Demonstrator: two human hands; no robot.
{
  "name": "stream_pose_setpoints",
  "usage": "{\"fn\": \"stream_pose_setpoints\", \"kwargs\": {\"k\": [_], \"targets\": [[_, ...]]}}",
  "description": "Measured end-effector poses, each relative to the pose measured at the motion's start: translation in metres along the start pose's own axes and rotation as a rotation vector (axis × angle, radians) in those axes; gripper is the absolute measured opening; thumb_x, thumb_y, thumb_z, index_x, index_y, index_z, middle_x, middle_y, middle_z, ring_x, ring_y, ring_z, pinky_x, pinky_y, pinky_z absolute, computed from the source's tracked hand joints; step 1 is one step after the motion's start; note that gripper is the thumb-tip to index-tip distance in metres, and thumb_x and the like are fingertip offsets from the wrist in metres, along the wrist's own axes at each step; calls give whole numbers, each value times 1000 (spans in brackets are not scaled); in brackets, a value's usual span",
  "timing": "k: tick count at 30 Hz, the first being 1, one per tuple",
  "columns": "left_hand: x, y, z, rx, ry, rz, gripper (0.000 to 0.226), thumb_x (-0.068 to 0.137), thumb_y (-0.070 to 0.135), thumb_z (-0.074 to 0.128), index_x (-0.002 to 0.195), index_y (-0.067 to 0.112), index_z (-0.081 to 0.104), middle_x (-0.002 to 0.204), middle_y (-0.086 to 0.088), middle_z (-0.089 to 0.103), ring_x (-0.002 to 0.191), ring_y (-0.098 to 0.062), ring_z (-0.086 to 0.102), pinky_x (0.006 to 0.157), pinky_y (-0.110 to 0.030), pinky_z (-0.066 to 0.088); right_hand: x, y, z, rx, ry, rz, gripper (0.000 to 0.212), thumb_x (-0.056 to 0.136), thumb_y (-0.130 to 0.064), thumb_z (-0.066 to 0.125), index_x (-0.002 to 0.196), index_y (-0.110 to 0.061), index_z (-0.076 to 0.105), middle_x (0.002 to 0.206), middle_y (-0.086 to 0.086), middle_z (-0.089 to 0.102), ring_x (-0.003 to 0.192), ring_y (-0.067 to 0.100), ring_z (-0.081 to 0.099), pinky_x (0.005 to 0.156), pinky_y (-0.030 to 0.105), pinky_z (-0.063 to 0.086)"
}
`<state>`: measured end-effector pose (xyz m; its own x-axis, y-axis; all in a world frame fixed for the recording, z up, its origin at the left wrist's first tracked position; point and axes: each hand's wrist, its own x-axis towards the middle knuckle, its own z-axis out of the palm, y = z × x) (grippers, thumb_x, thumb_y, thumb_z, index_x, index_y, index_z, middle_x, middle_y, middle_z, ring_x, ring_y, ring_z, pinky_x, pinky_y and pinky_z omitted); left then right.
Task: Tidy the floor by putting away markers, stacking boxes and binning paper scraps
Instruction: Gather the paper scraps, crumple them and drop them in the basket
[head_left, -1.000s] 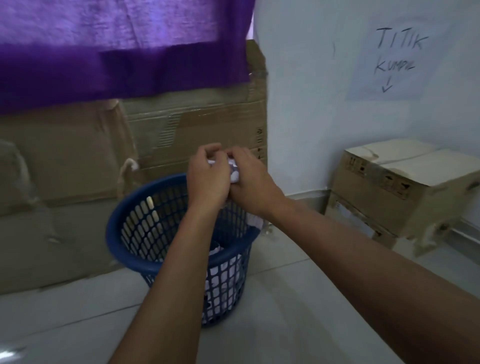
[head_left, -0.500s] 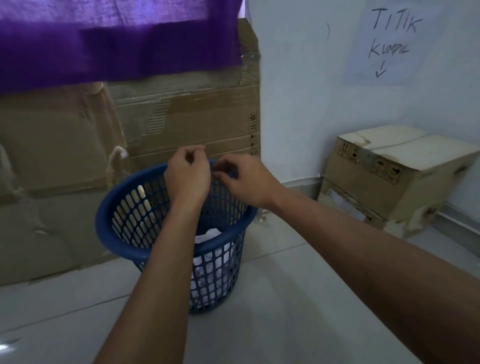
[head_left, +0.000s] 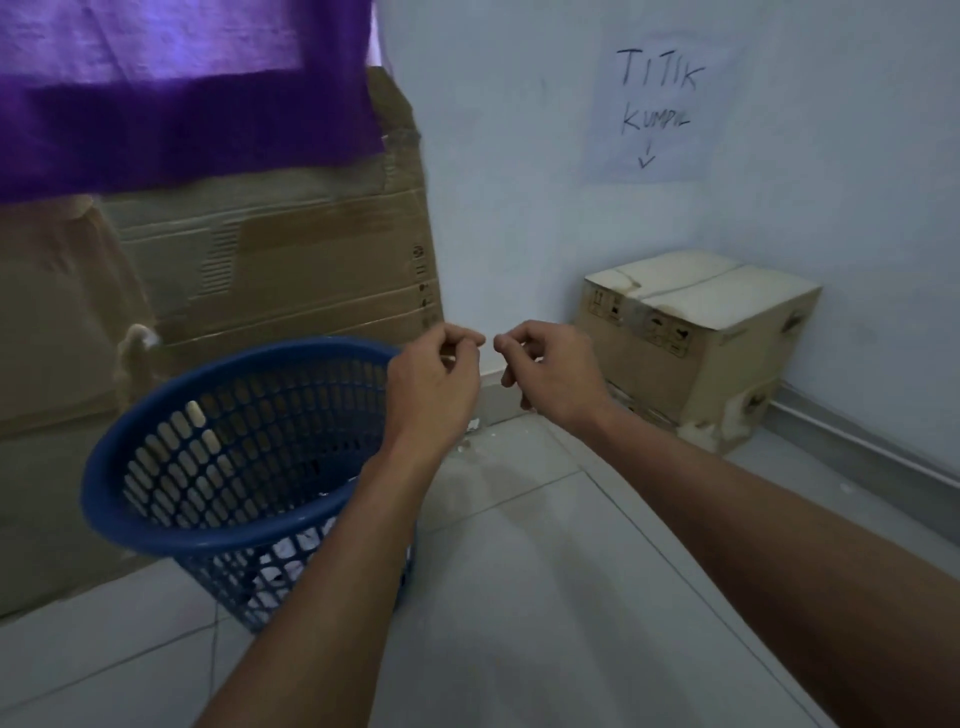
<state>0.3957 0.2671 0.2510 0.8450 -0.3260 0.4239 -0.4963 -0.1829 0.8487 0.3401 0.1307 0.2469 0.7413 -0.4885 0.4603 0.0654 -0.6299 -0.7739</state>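
A blue plastic mesh bin (head_left: 171, 499) stands on the tiled floor at the left, with white paper scraps (head_left: 283, 564) showing through its lower wall. My left hand (head_left: 434, 384) hovers over the bin's right rim, fingers curled with nothing visible in them. My right hand (head_left: 550, 371) is just to the right of the bin, fingers also loosely curled and holding nothing. Two cardboard boxes (head_left: 696, 332) sit stacked in the corner at the right, under a paper sign (head_left: 657, 104) on the wall.
A large flattened cardboard sheet (head_left: 291, 270) leans against the wall behind the bin, under a purple cloth (head_left: 171, 93). Small white bits (head_left: 465, 444) lie on the floor by the skirting. Light tiled floor (head_left: 545, 597) stretches in front.
Both hands held a crumpled white paper over the bin a second ago. They have since let it go and moved apart to the right, and the view shifted right.
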Motion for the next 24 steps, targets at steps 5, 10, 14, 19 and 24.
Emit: {"fn": "stream_pose_setpoints", "kwargs": {"k": [5,10,14,19,24], "targets": [[-27,-2,59,16,-142,-2,17,93,25,56,88,28,72,84,14,71,78,2,64,70,-24,53,-30,36,-59,-44,77,92,25,95,-29,61,74,-19,69,56,-1,69,34,11,57,36,16,39],[-65,4,117,87,-355,-1,19,94,26,55,83,35,69,84,12,71,78,-4,64,72,-29,53,-69,69,-117,-76,146,221,26,96,-31,60,74,-20,68,58,-2,69,37,12,57,36,21,41],[-97,11,154,95,-512,67,18,94,26,55,91,31,71,88,14,71,79,-1,64,73,-27,54,-99,90,-150,-111,197,278,25,96,-30,60,75,-18,69,59,0,69,39,13,59,36,20,40],[-121,22,197,51,-621,62,17,93,27,56,88,35,70,86,17,70,80,3,62,72,-22,52,-139,118,-183,-121,263,389,21,96,-31,60,79,-22,69,61,-2,70,40,11,60,37,16,39],[-143,36,245,12,-758,61,17,94,28,55,88,35,70,87,16,70,79,2,63,73,-24,53,-181,148,-215,-128,345,498,21,95,-31,59,81,-20,70,64,-2,70,42,12,61,39,17,41]]}}
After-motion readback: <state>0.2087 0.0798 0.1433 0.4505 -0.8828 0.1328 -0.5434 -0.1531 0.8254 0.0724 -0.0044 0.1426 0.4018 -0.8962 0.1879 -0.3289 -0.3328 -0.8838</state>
